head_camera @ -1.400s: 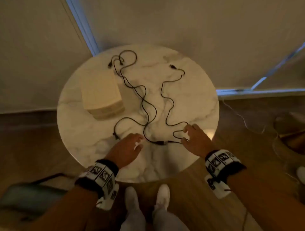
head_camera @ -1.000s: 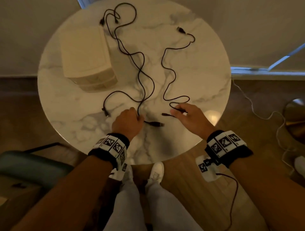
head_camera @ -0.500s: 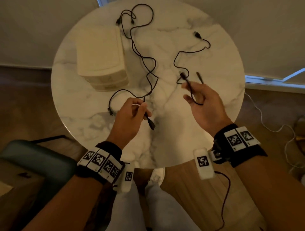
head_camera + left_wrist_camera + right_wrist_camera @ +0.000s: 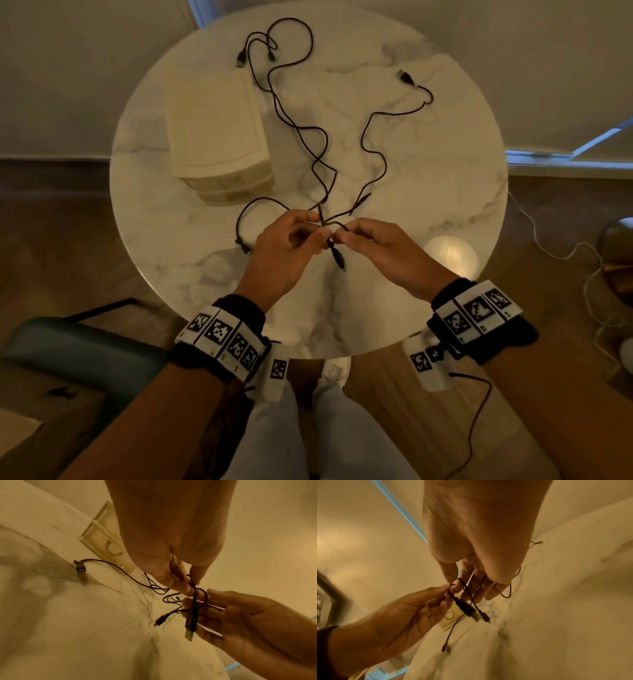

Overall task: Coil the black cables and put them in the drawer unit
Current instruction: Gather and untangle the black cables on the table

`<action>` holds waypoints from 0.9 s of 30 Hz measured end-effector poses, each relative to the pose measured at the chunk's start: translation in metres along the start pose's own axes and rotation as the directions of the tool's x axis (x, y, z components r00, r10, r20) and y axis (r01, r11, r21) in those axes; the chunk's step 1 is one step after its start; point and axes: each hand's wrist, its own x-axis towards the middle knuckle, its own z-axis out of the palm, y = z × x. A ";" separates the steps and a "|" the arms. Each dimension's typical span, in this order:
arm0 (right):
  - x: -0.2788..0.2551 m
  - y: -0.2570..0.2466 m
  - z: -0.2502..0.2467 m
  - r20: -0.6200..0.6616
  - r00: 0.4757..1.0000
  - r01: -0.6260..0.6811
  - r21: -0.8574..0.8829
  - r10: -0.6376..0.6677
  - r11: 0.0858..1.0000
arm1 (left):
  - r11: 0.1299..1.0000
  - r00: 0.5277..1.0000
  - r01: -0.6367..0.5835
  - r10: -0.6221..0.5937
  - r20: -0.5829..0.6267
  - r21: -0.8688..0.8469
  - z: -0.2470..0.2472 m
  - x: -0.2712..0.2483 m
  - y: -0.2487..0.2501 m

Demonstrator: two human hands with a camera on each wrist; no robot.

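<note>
Two black cables sprawl over the round marble table [image 4: 445, 178]. The left cable [image 4: 291, 120] runs past the cream drawer unit [image 4: 215, 137] to my left hand [image 4: 318, 228], which pinches it just above its dangling USB plug [image 4: 339, 260]. My right hand [image 4: 342, 233] pinches the near end of the right cable [image 4: 373, 144]; its small plug [image 4: 363, 200] sticks out beyond the fingers. Both hands meet above the table's near middle. In the left wrist view the USB plug [image 4: 191, 626] hangs in front of the right hand's fingers [image 4: 214, 605]. The drawers of the drawer unit [image 4: 99, 536] are closed.
A loose plug [image 4: 243, 245] of the left cable lies left of my left hand. A white cord [image 4: 548, 246] and a brass lamp base [image 4: 620, 246] are on the floor to the right. A green seat [image 4: 68, 346] stands at the lower left.
Both hands picked cable ends up off the table, lifted them, then came together over the near middle; the cables' near parts were dragged along.
</note>
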 end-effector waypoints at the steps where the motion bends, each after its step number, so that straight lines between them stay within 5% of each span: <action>1: 0.000 0.001 0.004 0.003 1.000 -0.011 0.037 0.011 0.999 | 1.000 1.000 0.007 -0.007 0.002 -0.012 -0.001 0.002 -0.002; 5: 0.005 0.009 0.022 0.022 1.000 0.002 -0.020 -0.001 1.000 | 0.995 0.998 -0.015 0.009 0.057 0.097 -0.009 0.011 -0.005; 8: 0.010 0.009 0.031 0.017 1.000 -0.007 -0.047 0.008 0.999 | 0.922 0.992 -0.127 0.126 0.026 0.366 -0.030 0.029 -0.013; 10: 0.013 0.005 0.033 -0.018 0.999 -0.038 -0.030 0.038 0.999 | 0.827 0.983 -0.122 0.176 -0.047 0.549 -0.053 0.045 -0.027; 13: 0.015 -0.007 0.036 -0.073 0.996 -0.060 -0.089 0.054 0.994 | 0.600 0.986 0.061 0.089 -0.142 0.798 -0.082 0.059 -0.049; 16: 0.016 -0.015 0.038 -0.062 0.995 -0.090 -0.124 0.082 0.988 | 0.449 0.985 0.135 0.033 -0.167 0.883 -0.094 0.058 -0.060; 20: 0.023 -0.017 0.044 -0.005 0.986 -0.167 -0.061 0.167 0.984 | 0.439 0.987 0.151 -0.010 -0.163 0.885 -0.101 0.057 -0.067; 23: 0.030 -0.021 0.051 -0.006 0.971 -0.236 0.166 0.240 0.957 | 0.418 0.995 0.078 0.017 -0.093 0.905 -0.103 0.057 -0.067; 27: 0.039 -0.030 0.060 0.030 0.938 -0.320 0.454 0.345 0.831 | 0.522 0.998 0.012 0.047 -0.043 0.853 -0.102 0.056 -0.065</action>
